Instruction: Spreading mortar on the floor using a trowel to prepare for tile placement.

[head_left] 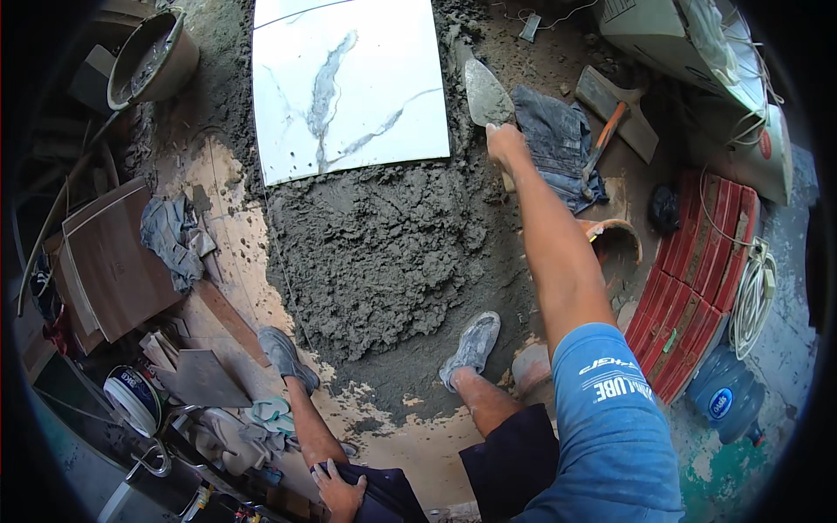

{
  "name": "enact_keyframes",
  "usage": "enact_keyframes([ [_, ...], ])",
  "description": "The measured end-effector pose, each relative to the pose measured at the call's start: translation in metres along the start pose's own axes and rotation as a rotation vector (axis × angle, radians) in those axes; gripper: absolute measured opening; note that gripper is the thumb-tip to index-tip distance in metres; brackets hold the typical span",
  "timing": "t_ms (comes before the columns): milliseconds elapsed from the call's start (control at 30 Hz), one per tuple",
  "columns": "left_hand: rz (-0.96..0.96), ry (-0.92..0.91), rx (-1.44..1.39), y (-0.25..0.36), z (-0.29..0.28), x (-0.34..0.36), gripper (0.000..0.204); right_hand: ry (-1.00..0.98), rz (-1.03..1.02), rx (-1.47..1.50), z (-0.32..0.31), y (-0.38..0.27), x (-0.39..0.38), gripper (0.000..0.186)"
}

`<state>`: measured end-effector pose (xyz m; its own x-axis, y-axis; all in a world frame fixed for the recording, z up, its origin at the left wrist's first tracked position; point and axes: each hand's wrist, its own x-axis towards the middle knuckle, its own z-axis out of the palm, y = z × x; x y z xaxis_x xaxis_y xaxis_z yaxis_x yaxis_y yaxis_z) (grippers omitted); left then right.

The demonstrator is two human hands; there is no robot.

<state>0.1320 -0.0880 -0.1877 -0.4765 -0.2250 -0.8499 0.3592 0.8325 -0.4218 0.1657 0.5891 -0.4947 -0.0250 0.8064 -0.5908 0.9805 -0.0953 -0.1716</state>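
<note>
My right hand [506, 144] is closed round the handle of a pointed trowel [486, 91]. The trowel's blade, smeared with mortar, lies just off the right edge of a large white tile [384, 78] with grey marble veins. On my thigh rests my left hand [340, 491], fingers apart and holding nothing. Wet grey mortar [370, 253] spreads in a rough bed from the tile's near edge toward my feet. A thin string [277, 248] runs along the left side of this bed. Small grey specks dot the tile near its lower left corner.
Right of the trowel lie a dark cloth [551, 131], a hammer [605, 135] and a notched trowel [641, 131]. Red boxes [697, 261] and a water jug [728, 392] stand farther right. A bucket [179, 65] is at the far left, with brown tiles [126, 261] nearer.
</note>
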Motion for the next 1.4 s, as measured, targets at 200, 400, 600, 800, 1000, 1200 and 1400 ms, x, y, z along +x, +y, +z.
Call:
enact_keyframes([
  [200, 0.017, 0.008, 0.027, -0.024, 0.003, 0.006, 0.100, 0.045, -0.042, 0.177, 0.026, 0.063, -0.120, 0.049],
  [400, 0.077, 0.009, 0.098, -0.046, -0.005, 0.014, 0.100, -0.294, -0.091, 0.277, 0.059, 0.103, -0.218, 0.047],
  [600, 0.142, -0.004, 0.114, -0.060, -0.007, 0.023, 0.098, -0.326, -0.460, -0.077, 0.054, 0.123, -0.149, 0.050],
  [800, 0.196, 0.029, 0.146, -0.073, -0.009, 0.025, 0.098, -0.563, -0.240, -0.247, 0.051, 0.120, -0.181, 0.050],
  [1000, 0.260, 0.055, 0.123, -0.087, -0.023, 0.022, 0.098, -0.661, -0.205, -0.446, 0.051, 0.158, -0.229, 0.051],
  [1200, 0.400, 0.090, 0.077, -0.080, -0.060, 0.012, 0.094, -0.662, -0.118, -0.358, 0.102, 0.150, -0.296, 0.050],
  [1400, 0.600, 0.131, 0.063, -0.088, -0.126, 0.014, 0.091, -0.633, -0.027, -0.248, 0.110, 0.135, -0.348, 0.049],
])
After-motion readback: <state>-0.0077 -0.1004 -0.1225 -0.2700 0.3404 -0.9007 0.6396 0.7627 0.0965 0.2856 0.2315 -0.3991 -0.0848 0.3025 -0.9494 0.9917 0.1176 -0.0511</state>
